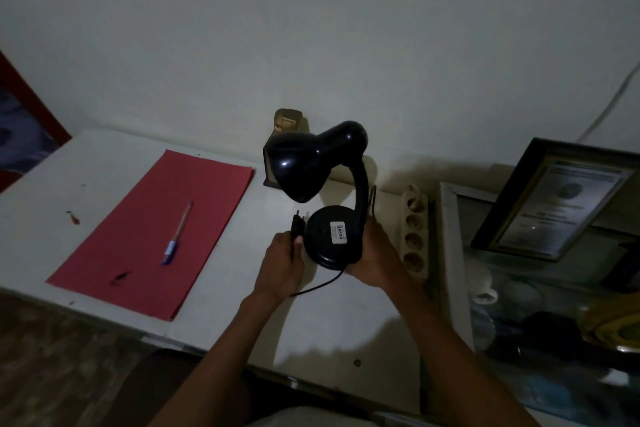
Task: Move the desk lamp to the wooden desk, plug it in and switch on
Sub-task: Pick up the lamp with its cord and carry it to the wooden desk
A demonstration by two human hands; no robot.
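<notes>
Here, on the white-topped desk (104, 163), a pen (178, 236) lies on a red sheet (145, 229) at the left. Further right, the left hand (282, 262) pinches the black plug (298, 225), its cord (320, 286) trailing from the lamp (329, 191). The right hand (375, 255) grips the lamp's round base, tilted toward the camera above the desk. A power strip (414, 229) lies just beside it, then a framed certificate (550, 201).

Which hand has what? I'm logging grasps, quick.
Left hand: closed on the plug.
Right hand: closed on the lamp base.
</notes>
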